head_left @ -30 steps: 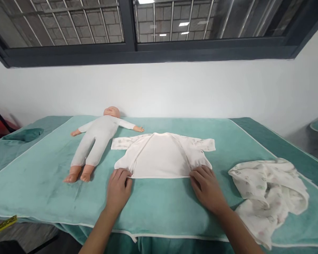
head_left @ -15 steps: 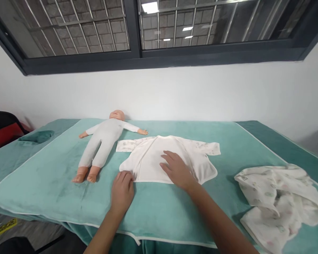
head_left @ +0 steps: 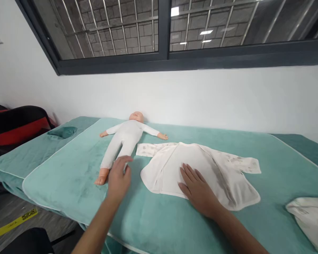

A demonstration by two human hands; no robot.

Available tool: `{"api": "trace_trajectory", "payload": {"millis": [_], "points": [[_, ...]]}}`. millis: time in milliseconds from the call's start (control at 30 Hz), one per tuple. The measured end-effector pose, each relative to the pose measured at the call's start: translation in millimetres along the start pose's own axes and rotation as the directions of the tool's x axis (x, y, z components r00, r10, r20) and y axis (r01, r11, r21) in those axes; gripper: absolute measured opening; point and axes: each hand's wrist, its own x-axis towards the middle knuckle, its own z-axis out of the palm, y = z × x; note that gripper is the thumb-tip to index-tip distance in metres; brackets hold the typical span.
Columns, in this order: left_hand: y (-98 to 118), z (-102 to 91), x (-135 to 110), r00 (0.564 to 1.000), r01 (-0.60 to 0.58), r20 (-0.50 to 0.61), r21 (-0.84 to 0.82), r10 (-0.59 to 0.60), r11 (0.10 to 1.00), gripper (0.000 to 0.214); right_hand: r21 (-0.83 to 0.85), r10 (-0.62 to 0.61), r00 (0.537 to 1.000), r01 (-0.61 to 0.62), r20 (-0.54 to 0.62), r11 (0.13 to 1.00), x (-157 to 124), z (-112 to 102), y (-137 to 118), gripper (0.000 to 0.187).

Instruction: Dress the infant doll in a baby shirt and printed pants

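Note:
A white baby shirt [head_left: 172, 173] with printed sleeves lies spread out on a green padded sheet [head_left: 159, 225]. Resting flat on its middle is my right hand [head_left: 198, 188], fingers stretched out. My left hand [head_left: 119, 178] is in front of the baby doll [head_left: 129, 132], fingers loosely curved and apart, with nothing seen in them. The doll lies on its back, arms spread, in a white body suit. Its lower right leg in the view is hidden by my left hand; I cannot tell whether the hand touches it.
A crumpled white printed cloth [head_left: 312, 215] lies at the right edge. At the left stand a black and red chair [head_left: 21, 123] and a small dark green cushioned patch [head_left: 62, 132]. A white wall [head_left: 175, 95] with a barred window rises behind the bed.
My left hand has let go of the shirt's lower left corner and moved left to the doll's legs. My right hand now lies flatter on the shirt. The view has turned left.

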Motion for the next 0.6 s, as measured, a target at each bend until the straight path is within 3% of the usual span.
{"api": "trace_trajectory", "payload": {"millis": [67, 133, 233, 300, 400, 500, 600], "points": [[-24, -18.9, 35, 0.997, 0.075, -0.028, 0.086, -0.073, 0.993, 0.027, 0.203, 0.010, 0.998, -0.021, 0.058, 0.979, -2, -10, 0, 0.052], [-48, -30.3, 67, 0.983, 0.180, -0.054, 0.096, -0.175, 0.979, 0.029, 0.453, 0.095, 0.992, -0.125, 0.089, 0.883, 7, -21, 0, 0.043], [-77, -31.1, 104, 0.891, 0.454, 0.055, -0.057, -0.451, 0.889, 0.042, 0.684, 0.253, 0.963, -0.245, 0.090, 0.687, 44, -28, -7, 0.032], [-92, -24.1, 121, 0.828, 0.550, 0.205, -0.122, -0.521, 0.826, 0.049, 0.729, 0.280, 0.957, -0.243, 0.073, 0.640, 87, -23, -18, 0.028], [-113, -11.1, 142, 0.768, 0.608, 0.386, -0.190, -0.511, 0.771, 0.054, 0.751, 0.278, 0.959, -0.229, 0.063, 0.620, 170, -3, -38, 0.028], [-134, -1.1, 159, 0.714, 0.677, 0.475, -0.280, -0.515, 0.680, 0.055, 0.667, 0.298, 0.955, -0.218, -0.006, 0.712, 260, 23, -52, 0.040], [-150, 3.9, 167, 0.705, 0.687, 0.524, -0.341, -0.477, 0.642, 0.057, 0.534, 0.319, 0.940, -0.331, 0.117, 0.778, 333, 43, -51, 0.054]]}}
